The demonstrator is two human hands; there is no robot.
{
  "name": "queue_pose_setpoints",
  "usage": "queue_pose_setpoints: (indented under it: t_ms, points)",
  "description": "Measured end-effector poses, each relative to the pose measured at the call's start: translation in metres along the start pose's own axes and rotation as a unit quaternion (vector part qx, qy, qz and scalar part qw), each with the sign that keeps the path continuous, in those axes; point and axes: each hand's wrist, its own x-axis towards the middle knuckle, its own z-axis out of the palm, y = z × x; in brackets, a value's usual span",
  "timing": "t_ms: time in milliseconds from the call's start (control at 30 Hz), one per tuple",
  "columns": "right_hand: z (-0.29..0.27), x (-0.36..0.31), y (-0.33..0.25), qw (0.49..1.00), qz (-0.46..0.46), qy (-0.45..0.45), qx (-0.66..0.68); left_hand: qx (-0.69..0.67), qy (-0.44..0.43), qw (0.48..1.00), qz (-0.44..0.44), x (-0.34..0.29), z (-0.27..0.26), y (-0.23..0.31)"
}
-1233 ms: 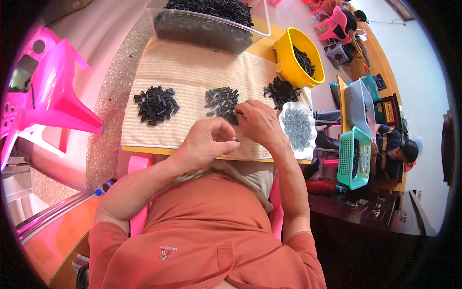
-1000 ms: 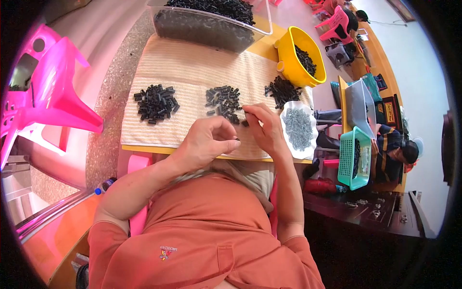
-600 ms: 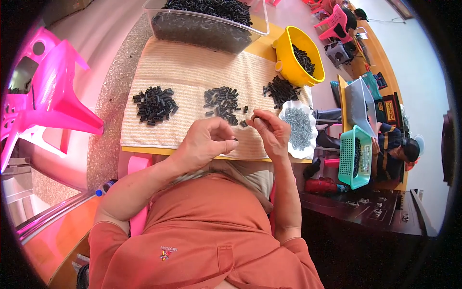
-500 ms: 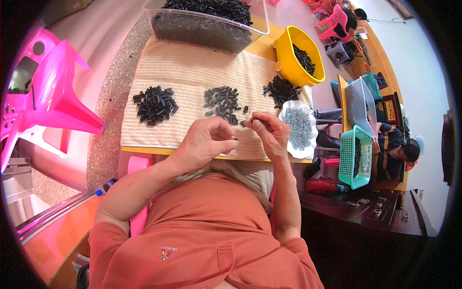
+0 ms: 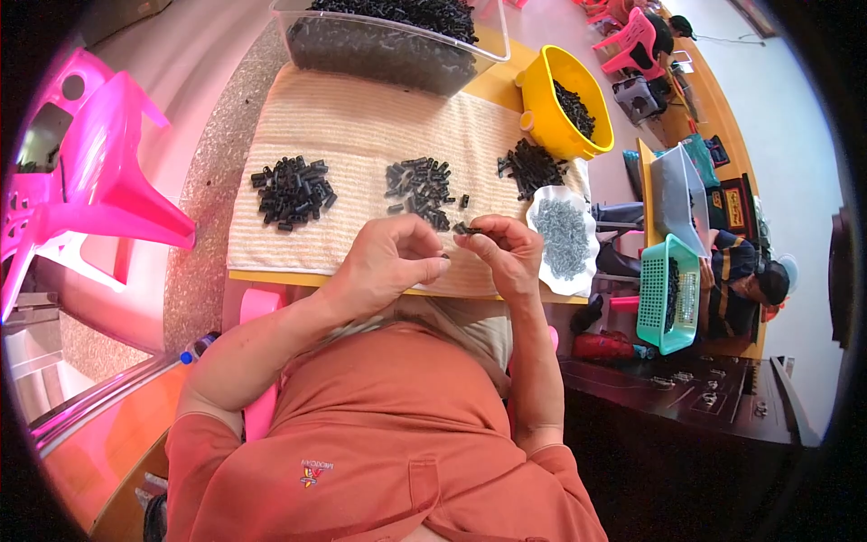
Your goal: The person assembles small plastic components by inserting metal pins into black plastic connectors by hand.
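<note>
My right hand (image 5: pixel 511 256) pinches a small black plastic piece (image 5: pixel 466 229) between thumb and fingertips, above the towel's near side. Close by on its left, my left hand (image 5: pixel 384 264) is closed, thumb against fingers; a tiny dark bit shows at the thumb tip, too small to name. Beyond the hands lies a loose pile of black tubular pieces (image 5: pixel 421 185), with one stray piece (image 5: pixel 464 200) beside it. A thicker pile of black cylinders (image 5: pixel 293 192) is at the left, and a pile of slim black parts (image 5: pixel 531 168) at the right.
A scalloped white dish (image 5: pixel 585 285) of small clear parts sits right of my right hand. Behind are a yellow tub (image 5: pixel 535 122) and a big clear bin (image 5: pixel 370 63), both holding black parts. A striped towel (image 5: pixel 361 117) covers the table. Another person sits near a green basket (image 5: pixel 666 336).
The fingers of my right hand have turned and lowered slightly, so more of the black piece shows at their tips. My left hand stays almost in place.
</note>
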Motion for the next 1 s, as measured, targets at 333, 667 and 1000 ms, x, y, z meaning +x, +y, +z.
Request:
queue_pose_setpoints:
  t_ms: [333,667,1000]
  points:
    - [0.003,-0.005,0.006,0.999,-0.003,-0.015,0.047,0.000,0.004,1.000,0.009,0.000,-0.001,-0.003]
    - [0.007,-0.008,0.010,0.997,0.003,-0.038,0.072,0.044,0.005,0.999,-0.002,0.001,-0.003,-0.002]
    - [0.014,-0.011,0.011,0.997,-0.031,-0.051,0.048,0.042,0.006,0.999,0.000,0.001,-0.003,-0.003]
